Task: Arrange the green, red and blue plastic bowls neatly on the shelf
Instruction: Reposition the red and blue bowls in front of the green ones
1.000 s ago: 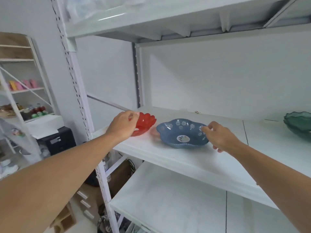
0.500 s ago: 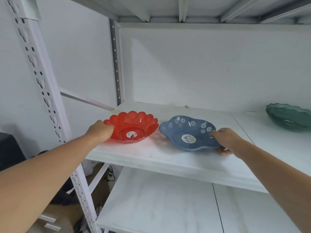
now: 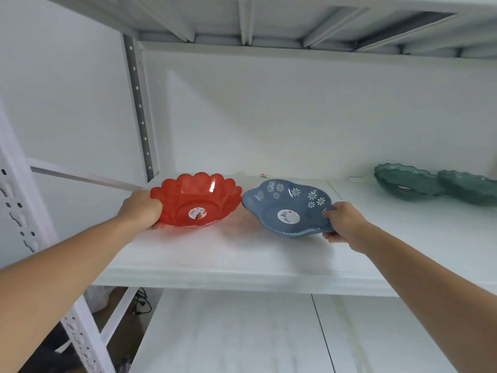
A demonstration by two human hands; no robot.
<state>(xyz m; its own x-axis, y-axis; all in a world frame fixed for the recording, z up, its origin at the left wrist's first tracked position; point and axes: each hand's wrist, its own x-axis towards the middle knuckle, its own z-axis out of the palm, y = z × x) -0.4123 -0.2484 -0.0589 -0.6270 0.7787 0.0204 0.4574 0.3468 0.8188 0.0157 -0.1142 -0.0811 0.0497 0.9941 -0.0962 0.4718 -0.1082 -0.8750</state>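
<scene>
A red scalloped bowl (image 3: pixel 199 200) sits at the left end of the white shelf (image 3: pixel 242 262), and my left hand (image 3: pixel 141 210) grips its left rim. Beside it, nearly touching, a blue bowl (image 3: pixel 285 208) with white flower cut-outs is tilted, its near right side raised off the shelf. My right hand (image 3: pixel 343 224) holds that bowl's right rim. Both bowls carry a round sticker inside. Two dark green wavy-edged bowls (image 3: pixel 406 183) (image 3: pixel 468 187) stand side by side at the far right of the same shelf.
A lower shelf board (image 3: pixel 228 332) lies below. White perforated uprights (image 3: pixel 24 216) frame the left side, a grey post (image 3: pixel 139 109) stands at the back corner, and the upper shelf (image 3: pixel 269 20) hangs overhead. A small scrap (image 3: pixel 264 175) lies by the back wall.
The view has come closer and shifted right, so a second green bowl now shows. Both hands have closed further round the rims, and the blue bowl's near right side has lifted.
</scene>
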